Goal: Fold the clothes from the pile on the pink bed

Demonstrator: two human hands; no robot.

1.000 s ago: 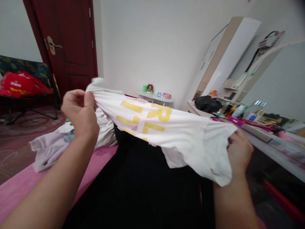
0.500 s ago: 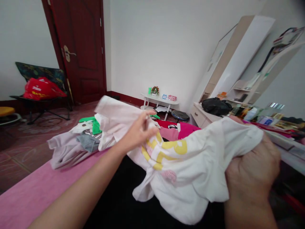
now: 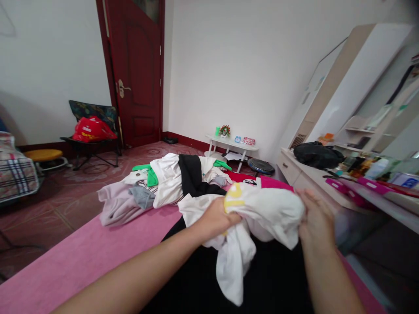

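Note:
A white T-shirt (image 3: 271, 209) with yellow lettering is bunched between my two hands, raised above my black-clothed lap. My left hand (image 3: 218, 220) is closed around its middle, near the yellow print. At the shirt's right end, my right hand (image 3: 316, 218) grips the fabric, its fingertips partly hidden. One loose part of the shirt hangs down between the hands. Beyond them lies a heap of clothes: a pale lilac garment (image 3: 118, 203), a grey piece (image 3: 142, 197), a white garment (image 3: 167, 176), a black garment (image 3: 190, 172) and a bright pink one (image 3: 275, 183).
The clothes lie on a pink cover (image 3: 131, 244). To the right stands a white dresser (image 3: 291, 168) with a black bag (image 3: 317, 155) and bottles. A small white table (image 3: 229, 141), a round stool (image 3: 261, 166) and a folding chair (image 3: 93, 148) with a red bag (image 3: 93, 129) are farther off.
My left hand, earlier with fingers apart, has closed on the white T-shirt. The shirt is now more bunched. A black garment shows on the heap, and the view has turned left.

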